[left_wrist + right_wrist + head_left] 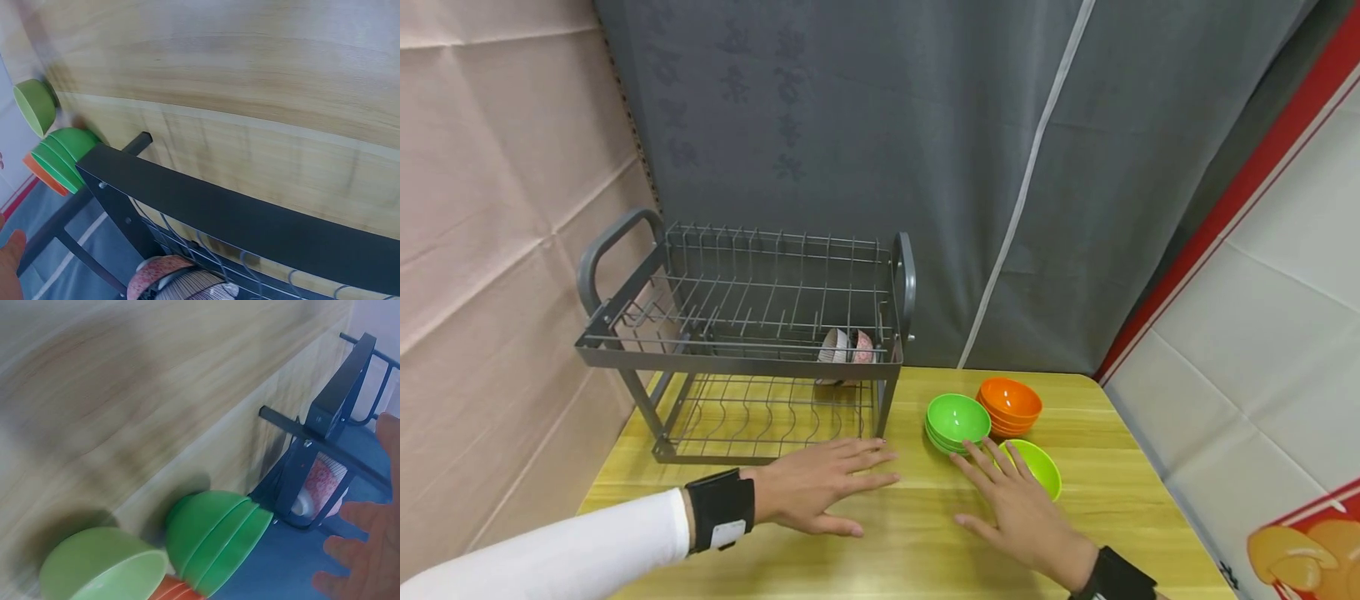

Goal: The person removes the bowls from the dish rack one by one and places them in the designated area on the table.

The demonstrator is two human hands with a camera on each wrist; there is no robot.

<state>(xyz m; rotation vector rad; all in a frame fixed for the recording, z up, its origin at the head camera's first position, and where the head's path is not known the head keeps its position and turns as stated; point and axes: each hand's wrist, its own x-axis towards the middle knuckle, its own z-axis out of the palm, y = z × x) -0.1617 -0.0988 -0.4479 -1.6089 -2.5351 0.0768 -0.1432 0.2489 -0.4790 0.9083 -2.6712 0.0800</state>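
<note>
- Table (895,542) first: pale yellow wood grain, pushed into a corner between a pinkish wall on my left and a dark grey curtain behind, so everything on it sits within my arms' reach.
- Dish rack (745,333) next, grey metal with two tiers and a handle at each end, standing at the back left of the table. Its slotted wires are there to keep crockery on edge, which is why the two patterned bowls (847,348) stand tilted upright at the right end of the upper tier (one reddish, one with grey ribs).
- Green bowls (957,421), a nested stack just right of the rack's front corner, mouths up; nesting keeps them compact and steady.
- Orange bowls (1010,404), another nested stack, touching or nearly touching the green one on its far right side.
- Lime bowl (1036,467) sits alone, closest to me, tipped a little toward the right, apart from the stacks as a single one.
- Left hand (820,487) lies flat on the wood just in front of the rack's lower tier, fingers straight and spread, holding nothing; a black band sits on that wrist over a white sleeve.
- Right hand (1022,508) is likewise spread and empty, palm down, its fingertips reaching to the near edge of the green stack and overlapping the lime bowl's left rim (whether they actually touch, I cannot tell).
</note>
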